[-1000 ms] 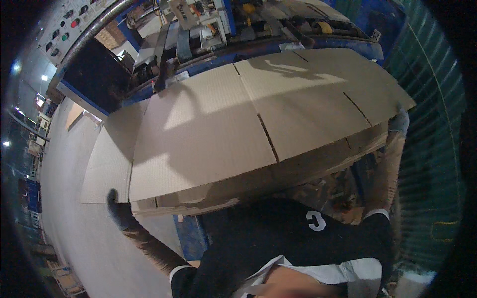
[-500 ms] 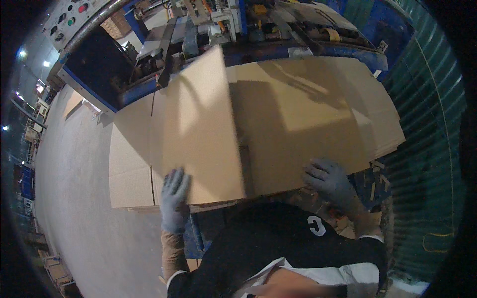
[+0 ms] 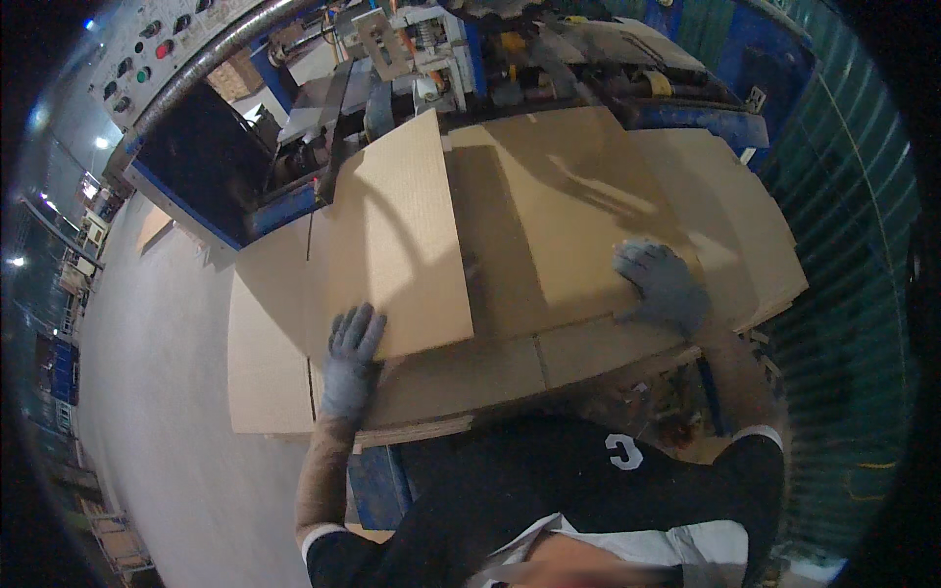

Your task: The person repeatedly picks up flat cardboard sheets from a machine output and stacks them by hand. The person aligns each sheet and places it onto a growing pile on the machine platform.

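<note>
Mid-feed: flat brown corrugated cardboard sheet [image 3: 412, 235] pressed under gloved left hand [image 3: 351, 355] and right hand [image 3: 662, 284], grips flat, unclenched; next, sliding toward blue machine [image 3: 470, 59].

Around you: a pale concrete floor [image 3: 157, 412], a blue machine [image 3: 294, 186] ahead, and a green corrugated wall [image 3: 843, 245] to your right.
</note>
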A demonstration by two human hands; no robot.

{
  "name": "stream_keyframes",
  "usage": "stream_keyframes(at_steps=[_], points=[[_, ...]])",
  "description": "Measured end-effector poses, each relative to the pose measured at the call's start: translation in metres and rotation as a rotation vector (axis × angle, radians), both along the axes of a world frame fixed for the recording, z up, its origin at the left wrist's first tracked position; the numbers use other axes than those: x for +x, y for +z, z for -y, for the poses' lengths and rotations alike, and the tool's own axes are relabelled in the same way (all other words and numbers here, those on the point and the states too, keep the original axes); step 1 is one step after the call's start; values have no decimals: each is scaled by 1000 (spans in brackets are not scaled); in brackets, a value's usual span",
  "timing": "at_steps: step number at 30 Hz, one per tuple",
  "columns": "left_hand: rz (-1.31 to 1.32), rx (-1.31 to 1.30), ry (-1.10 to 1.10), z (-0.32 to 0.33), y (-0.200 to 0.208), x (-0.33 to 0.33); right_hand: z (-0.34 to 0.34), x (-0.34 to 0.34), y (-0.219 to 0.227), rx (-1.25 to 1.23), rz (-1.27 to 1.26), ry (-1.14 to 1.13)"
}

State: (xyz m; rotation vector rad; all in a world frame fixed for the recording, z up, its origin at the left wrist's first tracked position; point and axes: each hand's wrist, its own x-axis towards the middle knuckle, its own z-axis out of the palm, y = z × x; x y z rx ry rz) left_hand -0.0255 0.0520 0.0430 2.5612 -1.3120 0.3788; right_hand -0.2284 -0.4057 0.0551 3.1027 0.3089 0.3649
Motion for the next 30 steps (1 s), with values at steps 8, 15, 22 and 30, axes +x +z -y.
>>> stream_keyframes(at_steps=[8, 15, 22, 30], points=[[199, -13, 81, 72, -2, 148, 26, 126, -6, 57, 38, -219], [397, -351, 625, -10, -34, 118, 63, 34, -39, 521, 444, -560], [-340, -1216, 1516, -176, -59, 22, 155, -160, -122, 200, 440, -1141], [-592, -1672, 1036, -187, -42, 27, 207, -178, -153, -580, 475, -1207]])
